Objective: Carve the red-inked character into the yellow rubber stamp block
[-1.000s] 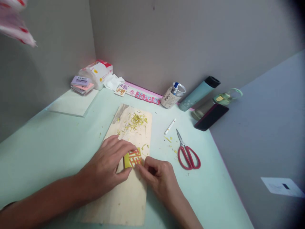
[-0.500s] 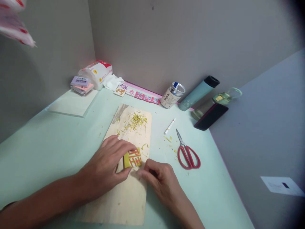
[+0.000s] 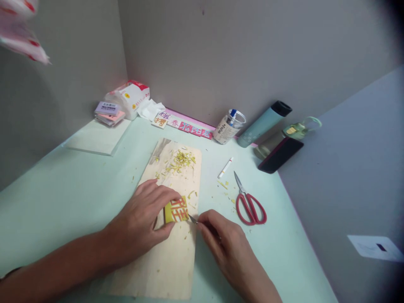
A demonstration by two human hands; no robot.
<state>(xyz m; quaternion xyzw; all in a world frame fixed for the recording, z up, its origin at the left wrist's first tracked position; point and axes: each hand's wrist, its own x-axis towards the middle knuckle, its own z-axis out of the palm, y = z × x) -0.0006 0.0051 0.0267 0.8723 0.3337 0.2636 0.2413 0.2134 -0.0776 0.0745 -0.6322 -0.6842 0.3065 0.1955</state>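
On the pale wooden board [image 3: 151,269] lies a yellow carving block [image 3: 172,213] marked with a red Chinese character. My left hand [image 3: 151,210] grips it, fingertips at its far edge and thumb at its near edge. A craft knife [image 3: 193,219] is pinched in my right hand [image 3: 221,235], its thin blade pointing left with the tip at the block's right edge. Most of the knife's handle is hidden in the hand. Yellow shavings [image 3: 181,162] are heaped on the far part of the board.
Red-handled scissors [image 3: 251,208] and a white pen-like stick [image 3: 225,168] lie right of the board. Along the back stand a tissue pack [image 3: 135,94], lettered blocks [image 3: 189,127], a clear cup [image 3: 229,127], a blue-green tumbler [image 3: 261,125] and a phone [image 3: 280,155]. Stacked blocks [image 3: 109,112] are at back left.
My right hand has drawn slightly right, away from the block, and the knife blade now shows. My left hand and the block have stayed in place.
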